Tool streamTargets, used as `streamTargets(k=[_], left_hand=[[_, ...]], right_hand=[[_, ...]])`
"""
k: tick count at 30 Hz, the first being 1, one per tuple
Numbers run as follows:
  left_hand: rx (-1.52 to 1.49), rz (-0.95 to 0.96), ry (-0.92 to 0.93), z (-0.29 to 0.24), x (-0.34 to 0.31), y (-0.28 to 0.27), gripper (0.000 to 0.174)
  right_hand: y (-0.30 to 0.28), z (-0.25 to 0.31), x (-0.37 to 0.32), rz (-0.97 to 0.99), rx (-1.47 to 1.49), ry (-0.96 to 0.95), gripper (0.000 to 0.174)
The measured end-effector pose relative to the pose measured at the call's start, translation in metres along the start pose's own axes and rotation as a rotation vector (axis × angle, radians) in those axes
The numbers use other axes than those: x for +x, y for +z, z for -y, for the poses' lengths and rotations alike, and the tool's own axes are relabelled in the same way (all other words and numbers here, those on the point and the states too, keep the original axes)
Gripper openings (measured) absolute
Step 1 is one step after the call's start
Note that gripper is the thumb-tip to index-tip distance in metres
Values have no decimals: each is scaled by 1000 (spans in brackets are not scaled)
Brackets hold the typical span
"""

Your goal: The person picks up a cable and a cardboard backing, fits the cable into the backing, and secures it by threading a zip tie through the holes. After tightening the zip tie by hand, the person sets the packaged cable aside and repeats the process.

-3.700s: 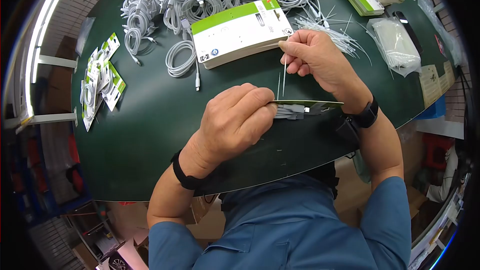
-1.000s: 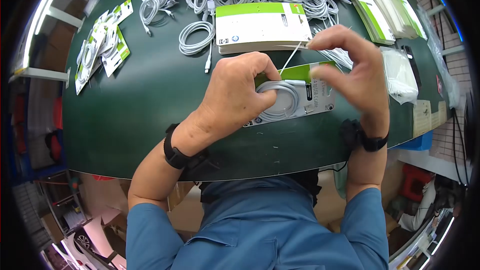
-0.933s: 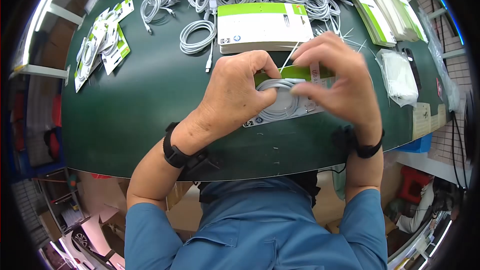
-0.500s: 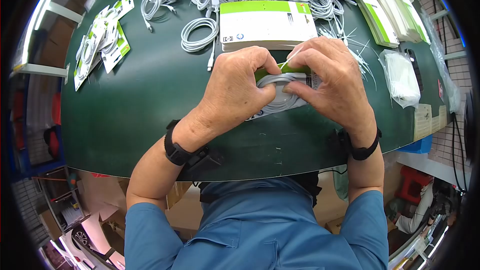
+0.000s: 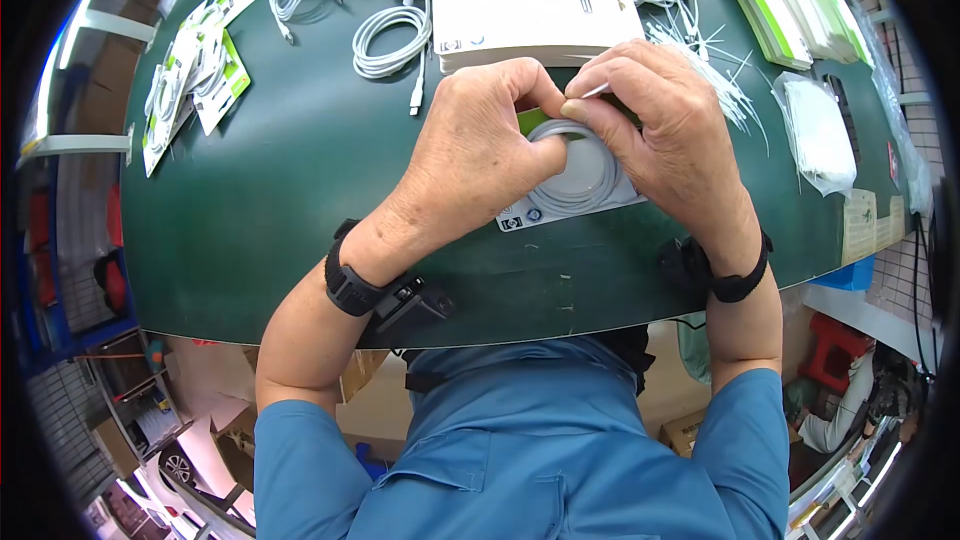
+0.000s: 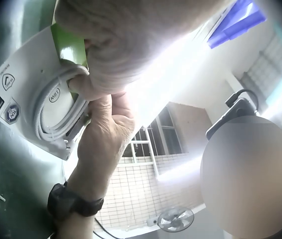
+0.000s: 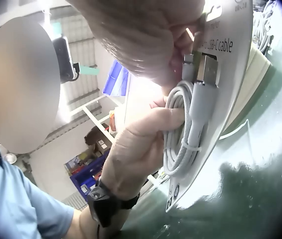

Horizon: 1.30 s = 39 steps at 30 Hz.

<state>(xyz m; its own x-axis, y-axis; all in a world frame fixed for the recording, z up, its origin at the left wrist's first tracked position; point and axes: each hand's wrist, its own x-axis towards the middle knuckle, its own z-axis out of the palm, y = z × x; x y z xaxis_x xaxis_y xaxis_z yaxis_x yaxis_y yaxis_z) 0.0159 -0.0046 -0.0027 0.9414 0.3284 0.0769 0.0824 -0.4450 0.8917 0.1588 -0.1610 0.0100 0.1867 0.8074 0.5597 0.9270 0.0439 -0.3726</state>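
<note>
My left hand grips a white and green cable card at its top edge, its thumb over a coiled grey USB cable that lies on the card's face. Close beside those fingertips, my right hand pinches a thin white cable tie between thumb and forefinger. From the right wrist, the cable's USB-A plug lies against the printed card, and another white tie rounds the lower part of the coil. Part of the card's upper edge is hidden behind the fingers.
A stack of blank cards stands just beyond my hands, with a single coiled cable to its left. Loose cable ties and a bag of ties lie at right. Finished-looking cable cards pile up at far left.
The card has turned from edge-on to face up. My right hand, earlier apart with its fingers spread, has come in to the left and now pinches the tie beside my left fingertips.
</note>
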Motion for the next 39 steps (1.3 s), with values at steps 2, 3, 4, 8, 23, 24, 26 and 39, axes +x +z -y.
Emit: streamTargets(k=[2, 3, 4, 8, 23, 24, 26, 39], left_hand=[[-47, 15, -17, 2, 1, 0, 16], [-77, 21, -34, 3, 2, -1, 16], [-110, 27, -54, 4, 2, 1, 15], [-84, 32, -27, 5, 1, 3, 16], [-132, 55, -14, 7, 0, 9, 21], [-134, 57, -23, 6, 0, 9, 21], [-140, 65, -40, 4, 0, 8, 21], [-211, 9, -36, 3, 0, 6, 18]], right_hand=[[4, -4, -1, -19, 12, 7, 12], [6, -5, -1, -39, -1, -15, 13], [8, -6, -1, -55, -13, -35, 13], [13, -6, 1, -106, -67, -89, 16], [17, -2, 1, -123, -109, -19, 18], [16, -2, 1, -113, -95, -13, 18], [15, 0, 1, -96, -68, 1, 18], [-6, 11, -2, 12, 151, -6, 24]])
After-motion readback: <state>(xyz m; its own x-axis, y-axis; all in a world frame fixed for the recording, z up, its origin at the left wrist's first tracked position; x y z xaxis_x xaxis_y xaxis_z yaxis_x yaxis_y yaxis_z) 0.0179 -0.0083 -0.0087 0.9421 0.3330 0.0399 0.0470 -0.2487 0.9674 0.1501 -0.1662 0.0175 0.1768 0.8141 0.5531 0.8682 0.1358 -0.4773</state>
